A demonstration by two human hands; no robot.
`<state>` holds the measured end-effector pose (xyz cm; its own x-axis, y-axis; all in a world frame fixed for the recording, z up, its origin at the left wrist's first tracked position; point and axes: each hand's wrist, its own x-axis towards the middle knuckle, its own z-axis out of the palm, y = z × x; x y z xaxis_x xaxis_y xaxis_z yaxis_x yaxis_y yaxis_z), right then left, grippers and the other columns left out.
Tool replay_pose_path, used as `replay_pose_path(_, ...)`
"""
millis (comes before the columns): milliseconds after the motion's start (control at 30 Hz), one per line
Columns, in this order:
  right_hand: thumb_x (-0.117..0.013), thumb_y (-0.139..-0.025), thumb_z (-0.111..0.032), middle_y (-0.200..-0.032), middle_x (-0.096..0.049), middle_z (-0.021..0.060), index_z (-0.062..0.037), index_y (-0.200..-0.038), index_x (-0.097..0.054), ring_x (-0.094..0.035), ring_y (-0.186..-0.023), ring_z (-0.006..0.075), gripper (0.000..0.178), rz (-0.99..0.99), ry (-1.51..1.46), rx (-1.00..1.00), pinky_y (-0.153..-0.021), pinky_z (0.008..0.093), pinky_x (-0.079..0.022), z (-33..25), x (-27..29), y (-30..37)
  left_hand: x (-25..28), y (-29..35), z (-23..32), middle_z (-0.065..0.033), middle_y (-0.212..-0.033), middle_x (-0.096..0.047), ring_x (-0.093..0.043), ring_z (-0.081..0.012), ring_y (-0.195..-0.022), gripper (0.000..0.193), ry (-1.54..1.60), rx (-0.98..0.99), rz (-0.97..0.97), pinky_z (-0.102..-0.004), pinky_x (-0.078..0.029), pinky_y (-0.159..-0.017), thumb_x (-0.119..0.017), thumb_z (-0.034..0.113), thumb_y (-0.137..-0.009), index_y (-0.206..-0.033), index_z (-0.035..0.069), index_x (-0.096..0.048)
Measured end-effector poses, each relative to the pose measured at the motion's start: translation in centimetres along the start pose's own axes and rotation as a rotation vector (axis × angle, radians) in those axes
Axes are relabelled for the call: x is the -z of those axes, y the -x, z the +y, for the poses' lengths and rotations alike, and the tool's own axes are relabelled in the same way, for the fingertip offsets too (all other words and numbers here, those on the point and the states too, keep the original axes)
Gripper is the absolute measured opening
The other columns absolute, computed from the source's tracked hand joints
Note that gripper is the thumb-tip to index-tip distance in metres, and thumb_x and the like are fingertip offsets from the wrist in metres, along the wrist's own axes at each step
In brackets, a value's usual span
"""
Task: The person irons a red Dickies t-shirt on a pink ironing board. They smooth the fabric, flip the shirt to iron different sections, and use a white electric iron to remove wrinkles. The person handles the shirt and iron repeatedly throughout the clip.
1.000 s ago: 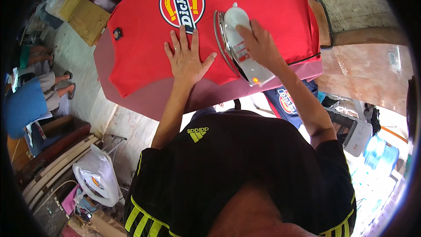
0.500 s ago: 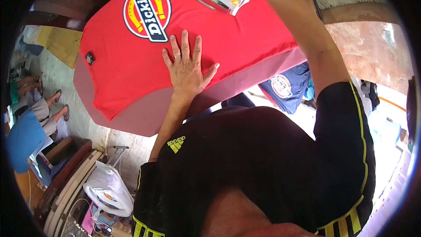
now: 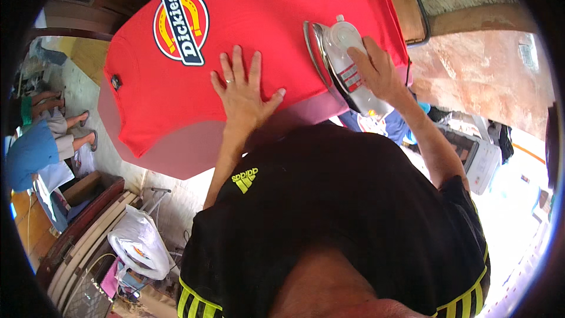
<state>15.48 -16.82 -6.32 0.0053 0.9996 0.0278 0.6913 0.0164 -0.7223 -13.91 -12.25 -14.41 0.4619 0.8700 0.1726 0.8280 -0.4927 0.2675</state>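
Note:
A red T-shirt [image 3: 265,17] with a round printed logo lies spread over a maroon-covered ironing board [image 3: 170,147]. My left hand [image 3: 241,97] rests flat on the shirt, fingers spread, a ring on one finger. It sits just below and right of the logo. In my right hand [image 3: 379,70] is a white clothes iron [image 3: 347,62], its handle gripped. The iron's metal soleplate edge shows on its left side. It is at the right part of the shirt, by the near edge of the board. Whether the soleplate touches the cloth is hard to tell.
A chair [image 3: 406,0] with a dark frame stands beyond the board's right end. Dark blue printed cloth [image 3: 376,123] shows below the iron. At lower left are a white plastic bag [image 3: 141,244] and stacked boards [image 3: 88,247]. A person in blue [image 3: 32,153] is at far left.
My right hand has brought the iron from the far edge of the shirt back toward me and to the right. My left hand stays flat on the shirt.

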Motion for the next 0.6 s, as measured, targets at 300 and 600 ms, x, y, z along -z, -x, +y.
replay_pose_path(300,-0.054,-0.096,-0.032,-0.100,-0.065,0.0299,0.0026,-0.114,-0.059,-0.067,-0.094,0.0346,0.039,0.062,-0.013,-0.065,-0.075,0.0444,-0.052,-0.4,-0.3,-15.8,-2.1,-0.7,7.1,-0.0206,-0.161,-0.015,-0.009,-0.0478,-0.147,0.102,0.059,-0.065,-0.121,-0.0732,-0.015,-0.108,-0.066,0.071,-0.073,-0.153,0.018,-0.031)
replay_pose_path(600,-0.049,-0.098,-0.037,-0.097,-0.065,0.0275,0.0028,-0.128,-0.051,-0.070,-0.069,0.0322,0.050,-0.282,0.084,0.071,-0.061,0.0403,-0.060,-0.3,6.6,-23.5,-5.1,-4.2,13.4,-0.0175,-0.162,-0.015,-0.011,-0.0451,-0.148,0.084,0.115,-0.281,-0.201,-0.0709,-0.015,-0.109,-0.058,0.060,-0.086,-0.154,0.020,-0.030)
